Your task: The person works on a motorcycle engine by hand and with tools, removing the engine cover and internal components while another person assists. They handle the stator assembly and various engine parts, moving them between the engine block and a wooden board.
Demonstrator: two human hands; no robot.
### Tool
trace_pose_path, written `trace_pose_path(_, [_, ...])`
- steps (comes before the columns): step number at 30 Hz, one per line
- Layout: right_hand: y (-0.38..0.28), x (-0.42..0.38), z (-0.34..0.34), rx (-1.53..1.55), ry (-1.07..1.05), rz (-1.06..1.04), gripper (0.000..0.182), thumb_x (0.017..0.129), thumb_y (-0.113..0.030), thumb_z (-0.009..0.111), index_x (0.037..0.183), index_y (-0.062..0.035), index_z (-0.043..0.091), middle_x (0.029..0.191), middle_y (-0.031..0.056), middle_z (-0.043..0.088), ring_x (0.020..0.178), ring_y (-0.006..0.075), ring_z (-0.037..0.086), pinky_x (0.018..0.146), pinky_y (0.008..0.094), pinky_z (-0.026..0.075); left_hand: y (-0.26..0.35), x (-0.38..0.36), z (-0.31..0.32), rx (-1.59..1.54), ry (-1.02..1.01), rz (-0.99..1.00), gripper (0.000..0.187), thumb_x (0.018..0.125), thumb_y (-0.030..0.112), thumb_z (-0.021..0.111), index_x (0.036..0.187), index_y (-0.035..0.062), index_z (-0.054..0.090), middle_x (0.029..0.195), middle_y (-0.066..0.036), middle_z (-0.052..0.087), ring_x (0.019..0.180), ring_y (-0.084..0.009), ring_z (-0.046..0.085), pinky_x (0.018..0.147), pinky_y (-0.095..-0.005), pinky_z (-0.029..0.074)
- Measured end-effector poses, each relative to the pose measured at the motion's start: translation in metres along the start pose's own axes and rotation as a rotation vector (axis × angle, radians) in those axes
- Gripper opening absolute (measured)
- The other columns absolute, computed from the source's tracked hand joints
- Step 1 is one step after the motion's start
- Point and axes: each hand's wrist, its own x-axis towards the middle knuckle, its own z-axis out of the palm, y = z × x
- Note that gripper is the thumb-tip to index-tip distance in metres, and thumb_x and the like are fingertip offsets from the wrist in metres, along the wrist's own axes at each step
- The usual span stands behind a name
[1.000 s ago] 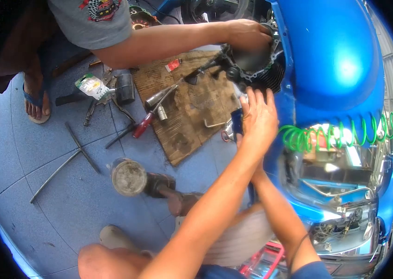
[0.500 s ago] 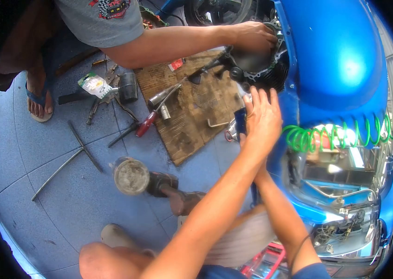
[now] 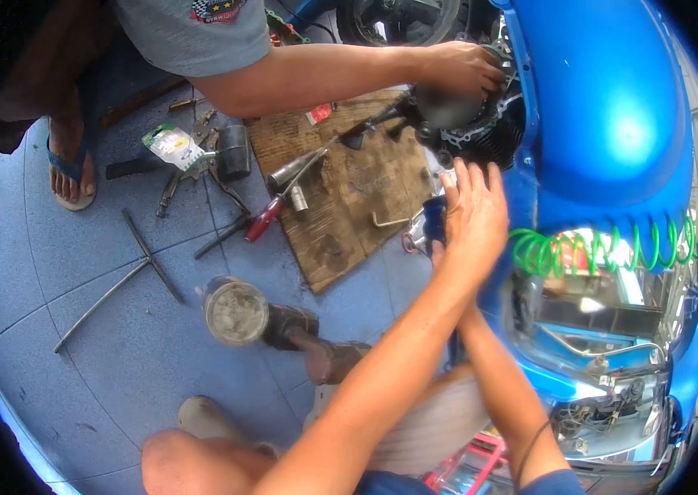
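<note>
My left hand [image 3: 478, 206] reaches forward with its fingers stretched out, palm down. Its fingertips are right below the finned engine cylinder [image 3: 489, 142] on the blue scooter [image 3: 613, 115]. Beneath it, my right hand [image 3: 438, 251] is mostly hidden by the left hand and forearm; only a fingertip shows, pressed against a dark blue object [image 3: 434, 219] whose kind I cannot make out. Another person's hand [image 3: 464, 71] is at the open engine case, beside a dark, blurred round part [image 3: 446, 106].
A stained cardboard sheet [image 3: 341, 223] carries a socket tool and a hex key [image 3: 389, 220]. A red-handled screwdriver [image 3: 264, 219] overlaps its edge. Pliers, a black-headed mallet [image 3: 234, 152] and a large hammer [image 3: 238, 312] lie on blue tiles. A green coiled hose [image 3: 539, 252] hangs at right.
The view has shifted slightly, moving the scene a little to the right. The dark blue object shows more of its side beside my hands. The other person's hand stays at the engine.
</note>
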Motion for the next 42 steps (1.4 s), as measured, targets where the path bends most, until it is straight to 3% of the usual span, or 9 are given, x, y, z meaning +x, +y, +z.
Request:
trace_pose_path(1, [0.002,-0.002,0.001,0.044,0.09,0.012,0.038,0.091,-0.016,0.074,0.125,-0.0018,0.063,0.115,0.0163,0.069,0.102,0.0274,0.067,0.085,0.0411,0.051,0.0,0.0,0.001,0.0,0.0,-0.002,0.092,0.072,0.037,0.083,0.147,0.0002,0.044,0.14,-0.025,0.051,0.139,-0.0432,0.037,0.113,-0.0583,0.023])
trace_pose_path(7, [0.002,-0.005,0.001,0.044,0.092,0.059,0.041,0.092,-0.017,0.073,0.126,0.0008,0.061,0.116,0.0178,0.068,0.105,0.0283,0.066,0.089,0.0422,0.05,0.0,0.001,-0.001,-0.016,-0.011,-0.009,0.092,0.073,0.036,0.083,0.147,-0.0003,0.043,0.141,-0.026,0.05,0.14,-0.0438,0.036,0.114,-0.0593,0.022])
trace_pose_path(11, [-0.007,0.003,0.0,0.056,0.149,0.024,0.041,0.092,-0.018,0.073,0.127,0.0018,0.061,0.117,0.0187,0.068,0.106,0.0295,0.065,0.091,0.0424,0.049,0.001,0.0,-0.003,-0.073,0.008,-0.008,0.058,0.088,0.012,0.055,0.144,-0.0032,0.047,0.137,-0.028,0.05,0.141,-0.0452,0.035,0.115,-0.0581,0.022])
trace_pose_path(13, [-0.011,0.013,-0.003,-0.103,-0.015,-0.184,0.077,0.094,-0.01,0.056,0.159,0.0,0.016,0.167,0.0132,0.019,0.155,0.0232,0.013,0.124,0.0313,0.006,0.0,0.001,0.001,-0.062,0.013,-0.01,0.058,0.088,0.011,0.054,0.144,-0.003,0.047,0.137,-0.027,0.05,0.141,-0.045,0.035,0.115,-0.0581,0.023])
trace_pose_path(14, [-0.01,0.009,-0.003,-0.103,-0.014,-0.184,0.077,0.094,-0.01,0.056,0.159,0.0,0.016,0.167,0.0132,0.019,0.155,0.0232,0.013,0.124,0.0313,0.006,0.0,0.001,0.003,-0.038,0.012,-0.005,0.073,0.08,0.023,0.069,0.145,-0.0019,0.046,0.139,-0.026,0.05,0.14,-0.0444,0.036,0.114,-0.0589,0.022])
trace_pose_path(16, [-0.008,-0.001,-0.006,-0.002,0.034,0.031,0.046,0.093,-0.019,0.073,0.13,0.002,0.058,0.122,0.0201,0.066,0.11,0.0299,0.064,0.093,0.0431,0.048,-0.001,0.002,0.005,-0.014,0.009,0.001,0.091,0.072,0.035,0.083,0.146,-0.0008,0.044,0.141,-0.026,0.05,0.14,-0.0438,0.036,0.113,-0.0597,0.022])
trace_pose_path(17, [-0.005,0.001,-0.004,-0.002,0.034,0.031,0.046,0.093,-0.019,0.073,0.13,0.002,0.058,0.122,0.0201,0.066,0.11,0.0299,0.064,0.093,0.0431,0.048,-0.001,0.001,0.007,-0.011,0.016,0.002,0.091,0.072,0.035,0.083,0.146,-0.0008,0.045,0.14,-0.026,0.051,0.14,-0.0438,0.037,0.113,-0.0597,0.022])
trace_pose_path(19, [-0.004,0.011,-0.001,-0.135,0.0,-0.207,0.076,0.095,-0.011,0.056,0.159,0.0003,0.017,0.166,0.0135,0.02,0.154,0.0238,0.015,0.124,0.0317,0.008,-0.001,0.001,0.007,-0.007,0.022,0.001,0.091,0.072,0.035,0.083,0.146,-0.0009,0.045,0.14,-0.026,0.051,0.139,-0.0438,0.037,0.113,-0.0597,0.022])
trace_pose_path(42, [-0.012,-0.001,-0.001,-0.152,-0.062,0.154,0.074,0.103,-0.03,0.056,0.156,0.0043,0.018,0.162,0.0199,0.024,0.149,0.0298,0.02,0.121,0.0349,0.014,0.001,0.001,0.001,-0.037,0.023,-0.007,0.09,0.072,0.034,0.083,0.144,-0.0028,0.045,0.138,-0.026,0.05,0.138,-0.0444,0.038,0.113,-0.0605,0.025])
